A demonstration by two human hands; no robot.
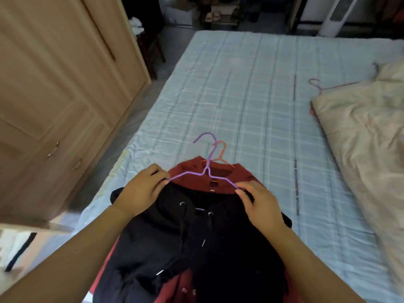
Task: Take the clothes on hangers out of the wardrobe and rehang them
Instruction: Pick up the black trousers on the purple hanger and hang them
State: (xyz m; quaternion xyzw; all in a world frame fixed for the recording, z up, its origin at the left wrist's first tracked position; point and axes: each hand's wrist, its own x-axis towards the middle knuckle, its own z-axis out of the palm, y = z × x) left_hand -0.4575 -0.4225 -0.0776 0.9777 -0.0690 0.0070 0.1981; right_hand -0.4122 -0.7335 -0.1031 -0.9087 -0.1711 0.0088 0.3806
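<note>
A black hoodie (196, 248) lies on the near end of the bed, on top of a dark red hoodie (220, 178). A purple wire hanger (206, 169) sits at the black hoodie's neck with its hook pointing away from me. My left hand (142, 189) pinches the hanger's left arm at the hoodie's shoulder. My right hand (258, 202) pinches the hanger's right arm. An orange hanger (222, 153) sticks out of the red hoodie's collar, just behind the purple hook.
The bed (251, 95) has a pale blue checked cover. A cream duvet (367, 136) is bunched on its right side with a pink hanger (321, 86) poking from under it. A wooden wardrobe (54, 95) stands to the left across a narrow aisle.
</note>
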